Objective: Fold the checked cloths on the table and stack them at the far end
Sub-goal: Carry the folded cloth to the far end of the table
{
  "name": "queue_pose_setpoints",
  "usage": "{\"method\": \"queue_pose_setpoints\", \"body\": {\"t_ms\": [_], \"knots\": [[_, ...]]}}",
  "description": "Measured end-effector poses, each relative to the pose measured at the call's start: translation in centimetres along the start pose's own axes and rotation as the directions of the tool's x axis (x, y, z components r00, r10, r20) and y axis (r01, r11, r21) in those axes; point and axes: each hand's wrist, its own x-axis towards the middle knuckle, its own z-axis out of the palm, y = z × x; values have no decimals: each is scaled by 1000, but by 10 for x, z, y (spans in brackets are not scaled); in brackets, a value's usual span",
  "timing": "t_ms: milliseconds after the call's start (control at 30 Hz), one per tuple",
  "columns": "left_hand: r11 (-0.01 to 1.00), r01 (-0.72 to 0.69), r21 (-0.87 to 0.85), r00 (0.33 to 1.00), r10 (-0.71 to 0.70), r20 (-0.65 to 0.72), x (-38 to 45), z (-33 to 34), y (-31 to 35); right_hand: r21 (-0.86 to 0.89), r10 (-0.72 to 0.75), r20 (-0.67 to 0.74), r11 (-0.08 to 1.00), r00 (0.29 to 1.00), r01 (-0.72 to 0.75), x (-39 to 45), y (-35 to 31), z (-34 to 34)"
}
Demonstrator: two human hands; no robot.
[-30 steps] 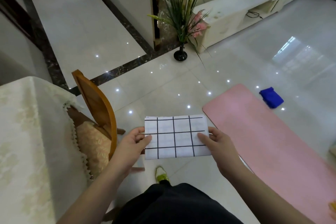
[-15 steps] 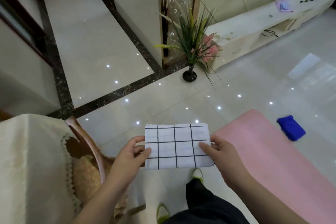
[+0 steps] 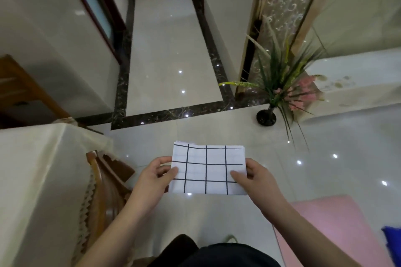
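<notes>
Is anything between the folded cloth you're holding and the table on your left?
Yes. Both hands, left and right, hold the folded cloth over the floor. A wooden chair, pushed in at the table edge, stands between the cloth and the tabletop. The table's far end is out of view.

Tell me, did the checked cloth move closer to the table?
Cannot tell. The camera swung, so everything shifted. Both hands hold the checked cloth out front as before, beside the table.
</notes>
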Motion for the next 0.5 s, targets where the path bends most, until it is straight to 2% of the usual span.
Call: {"method": "queue_pose_setpoints", "body": {"t_ms": [300,367,500], "knots": [[994,23,-109,988,-39,-150,61,-42,8,-8,-39,176,999,984,41,105,-51,47],[989,27,-148,983,-53,-177,80,-59,9,11,-10,214,1000,977,8,131,-62,66],[981,43,-190,975,-83,-209,119,-97,19,110,110,308,982,945,-150,178,-88,109]]}}
